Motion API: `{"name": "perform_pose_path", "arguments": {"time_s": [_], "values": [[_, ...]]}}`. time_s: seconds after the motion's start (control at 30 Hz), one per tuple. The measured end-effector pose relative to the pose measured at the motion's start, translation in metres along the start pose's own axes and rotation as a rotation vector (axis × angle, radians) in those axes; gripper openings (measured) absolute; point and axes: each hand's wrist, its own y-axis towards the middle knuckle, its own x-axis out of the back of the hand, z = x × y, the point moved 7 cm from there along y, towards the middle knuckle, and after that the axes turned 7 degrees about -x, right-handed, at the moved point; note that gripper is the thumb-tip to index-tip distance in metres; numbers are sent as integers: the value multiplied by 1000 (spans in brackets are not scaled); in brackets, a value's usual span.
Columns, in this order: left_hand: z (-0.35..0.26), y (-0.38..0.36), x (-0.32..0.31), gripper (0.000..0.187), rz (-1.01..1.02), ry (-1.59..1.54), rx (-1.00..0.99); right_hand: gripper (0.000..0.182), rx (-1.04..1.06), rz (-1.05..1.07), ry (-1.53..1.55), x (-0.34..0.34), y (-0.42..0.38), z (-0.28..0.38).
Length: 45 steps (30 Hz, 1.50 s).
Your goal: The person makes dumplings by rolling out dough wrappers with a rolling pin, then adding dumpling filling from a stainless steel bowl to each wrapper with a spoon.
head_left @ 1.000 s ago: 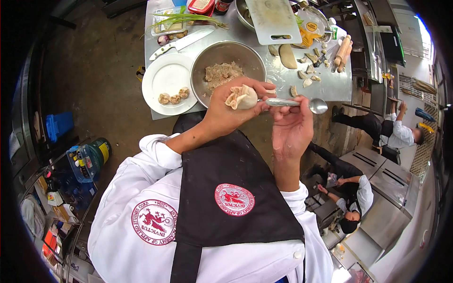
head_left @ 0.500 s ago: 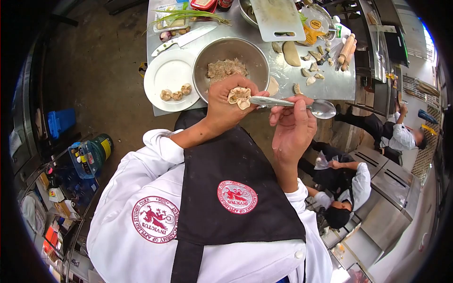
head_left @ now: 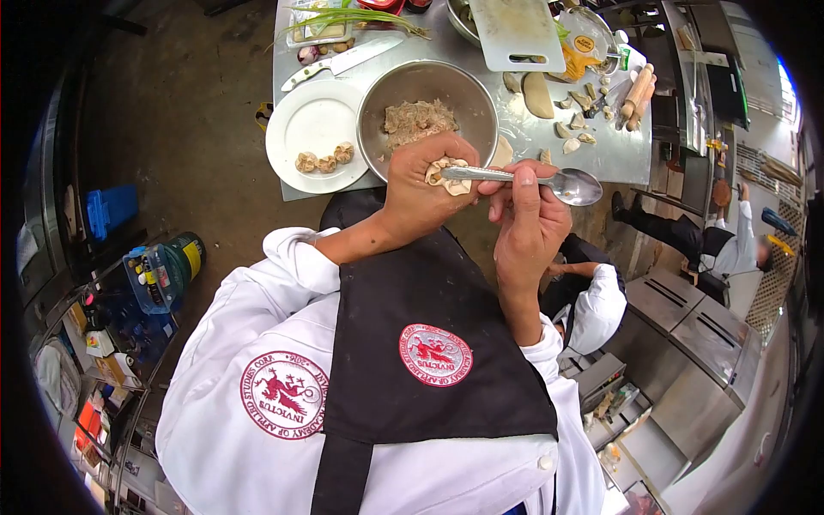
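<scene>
My left hand (head_left: 421,190) is curled around a dumpling (head_left: 459,186) whose pleated wrapper stands open at the top. Between the fingers and thumb of my right hand (head_left: 525,227) is a metal spoon (head_left: 577,186). Its handle end reaches over the filling in the dumpling, while the bowl points right. Just beyond my hands sits a steel mixing bowl (head_left: 487,112) with minced filling (head_left: 419,122) inside. On a white plate (head_left: 296,112) to the left rest several finished dumplings (head_left: 327,163).
A knife (head_left: 360,57) lies behind the plate, near spring onions (head_left: 356,17). A white cutting board (head_left: 519,34), dough pieces (head_left: 538,96) and rolling pins (head_left: 638,94) occupy the back and right of the steel table (head_left: 618,159). Two people (head_left: 596,300) (head_left: 730,240) are off to the right.
The spoon's handle end has moved left, from the dumpling's edge to over its filling. My right hand has shifted left with it. The nearer person at the right has bent away.
</scene>
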Motion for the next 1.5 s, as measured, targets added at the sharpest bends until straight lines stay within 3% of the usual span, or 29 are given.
{"name": "perform_pose_path", "arguments": {"time_s": [0.23, 0.33, 0.43, 0.63, 0.73, 0.83, 0.93, 1.0, 1.1, 1.23, 1.3, 1.43, 1.5], "values": [[-1, -1, -2, 22, 79, 3, -23, 22, 18, -25, 17, -5, -3, 6], [-1, -1, -1, 22, 54, -18, 54, 20, 71, -114, -77, -2, -7, 11], [2, -3, -2, 22, 80, 34, 50, 19, 55, -55, -67, -6, -6, 15], [-3, -1, 0, 25, 77, 122, -40, 16, 132, -135, -89, 4, -10, 25], [0, 0, -3, 27, 72, 110, 33, 16, 177, -78, -317, -6, -6, 30], [-1, 1, -1, 29, 51, 123, 26, 16, 260, -108, -315, -6, -8, 35], [0, 1, -2, 31, 53, 154, 35, 15, 190, -75, -336, -9, -9, 34], [-7, 4, 0, 25, 7, 184, -53, 15, 40, -16, -326, -7, -8, 28], [-13, 6, 1, 21, 95, 246, -146, 17, 148, -111, -199, -8, -6, 31], [-11, 5, -1, 16, 68, 191, -129, 18, 226, -122, -232, -6, -9, 35], [-6, 3, -2, 15, 79, 158, -34, 18, 191, -72, -270, -7, -10, 33], [-1, 2, -4, 19, 93, 52, 60, 21, 257, -178, -318, 0, -16, 45], [9, 0, -8, 25, 10, -178, 342, 27, 342, -195, -4, 20, -13, 43]]}}
